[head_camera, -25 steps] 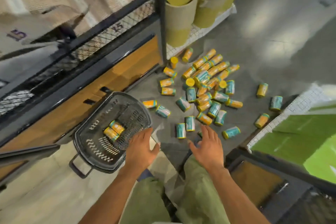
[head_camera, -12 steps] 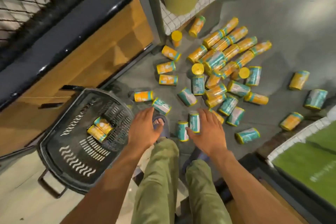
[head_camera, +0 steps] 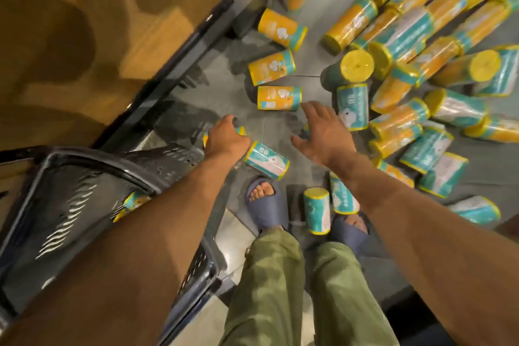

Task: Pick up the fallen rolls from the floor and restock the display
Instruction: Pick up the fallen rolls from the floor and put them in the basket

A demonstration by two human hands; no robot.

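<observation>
- Grey tiled floor (head_camera: 224, 87) of a shop aisle fills the view from above as I bend low. A wooden display base (head_camera: 84, 36) runs along the upper left.
- Fallen rolls (head_camera: 421, 36), wrapped in orange and teal, lie scattered and heaped across the right half of the floor. Most are on their sides and a few stand on end.
- My left hand (head_camera: 227, 137) is down over an orange roll (head_camera: 240, 131) lying just past the basket, and the roll's ends show either side of my knuckles. The fingers are hidden beyond the back of the hand, so I cannot tell whether they have closed on it.
- A teal roll (head_camera: 266, 160) lies on its side just beside my left wrist.
- My right hand (head_camera: 323, 135) is spread with straight fingers and holds nothing. It reaches between a second orange roll (head_camera: 279, 97) and a tall teal roll (head_camera: 352, 107).
- A black plastic basket (head_camera: 112, 166) sits at the left, partly under my left forearm, with a collected roll (head_camera: 134, 202) showing inside.
- My feet in dark slides (head_camera: 266, 213) stand at the near edge of the spill.
- I judge this to be the gathering step, and early in it: nearly all the rolls are on the floor and nothing has gone back on the display.
- Next, the left hand needs a firm hold on its roll and a short lift sideways into the basket. The right hand needs to settle on one nearby roll and wrap round it, since these cylinders may roll away if nudged.
</observation>
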